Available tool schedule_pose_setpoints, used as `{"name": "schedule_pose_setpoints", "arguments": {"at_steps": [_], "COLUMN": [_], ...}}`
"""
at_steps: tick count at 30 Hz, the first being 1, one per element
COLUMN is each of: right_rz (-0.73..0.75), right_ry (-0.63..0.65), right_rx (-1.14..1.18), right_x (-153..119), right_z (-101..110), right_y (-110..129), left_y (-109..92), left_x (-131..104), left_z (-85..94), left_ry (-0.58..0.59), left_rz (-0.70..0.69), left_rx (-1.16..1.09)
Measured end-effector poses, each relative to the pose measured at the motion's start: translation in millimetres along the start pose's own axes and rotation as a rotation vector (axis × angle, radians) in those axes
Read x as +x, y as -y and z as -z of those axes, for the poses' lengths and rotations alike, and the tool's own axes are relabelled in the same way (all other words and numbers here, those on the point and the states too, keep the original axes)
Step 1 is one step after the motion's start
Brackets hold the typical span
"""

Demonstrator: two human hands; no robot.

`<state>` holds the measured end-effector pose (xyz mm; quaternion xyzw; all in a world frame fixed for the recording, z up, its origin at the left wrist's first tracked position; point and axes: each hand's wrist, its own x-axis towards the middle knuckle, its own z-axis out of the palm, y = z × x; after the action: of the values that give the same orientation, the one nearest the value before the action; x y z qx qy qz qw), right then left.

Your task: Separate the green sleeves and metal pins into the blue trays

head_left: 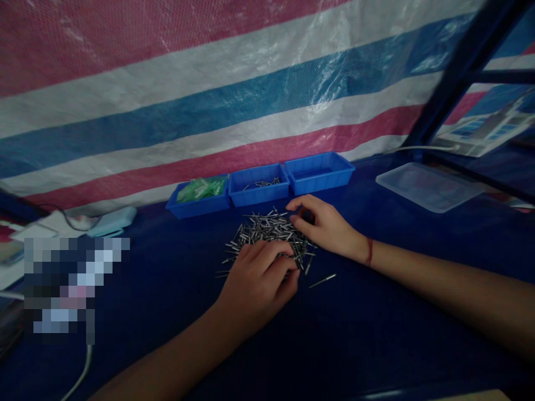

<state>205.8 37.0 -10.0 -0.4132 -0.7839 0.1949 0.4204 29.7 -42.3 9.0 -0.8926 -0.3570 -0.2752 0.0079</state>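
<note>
A loose heap of thin silver blind rivets [270, 225] lies on the dark blue tabletop. Over the heap's near side is my left hand [263, 273], its fingers bent and the tips drawn close to the thumb; whatever is between them is too small to make out. My right hand [321, 223] is at the heap's right edge, fingers curved, with a gap between thumb and forefinger and nothing visible in it. One single rivet [322, 280] lies apart, to the right of my left hand.
Behind the heap stand three blue trays: one with a green plastic bag [201, 189], a middle tray [259, 195] with a few rivets, and a right tray [321, 181]. A translucent lid [430, 186] lies at right. Striped sheeting [251, 106] hangs behind; clutter and a cable sit left.
</note>
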Motion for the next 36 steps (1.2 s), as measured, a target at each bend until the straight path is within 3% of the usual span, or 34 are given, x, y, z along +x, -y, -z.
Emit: {"name": "schedule_pose_setpoints", "arguments": {"at_steps": [6, 14, 20, 23, 30, 36], "right_rz": [0.148, 0.203, -0.024, -0.089, 0.043, 0.107], "right_ry": [-0.014, 0.132, 0.211, 0.246, 0.059, 0.074], "right_rx": [0.033, 0.128, 0.409, 0.428, 0.391, 0.397], "right_x": [-2.8, -19.1, -28.4, -29.2, -29.2, -33.1], "right_z": [8.4, 16.0, 4.5, 1.0, 2.3, 3.8], "right_y": [15.0, 53.9, 63.7, 62.5, 62.5, 61.8], "left_y": [4.4, 9.9, 10.6, 12.1, 14.8, 14.1], "left_x": [-2.6, -7.9, -8.6, -9.2, -9.1, -10.7], "left_z": [16.8, 27.3, 21.5, 19.1, 19.8, 16.0], "left_ry": [-0.074, -0.278, -0.256, -0.209, -0.154, -0.08], "left_rz": [0.169, 0.088, 0.022, 0.046, 0.184, 0.215], "left_rx": [-0.253, -0.112, -0.083, -0.119, -0.234, -0.358]}}
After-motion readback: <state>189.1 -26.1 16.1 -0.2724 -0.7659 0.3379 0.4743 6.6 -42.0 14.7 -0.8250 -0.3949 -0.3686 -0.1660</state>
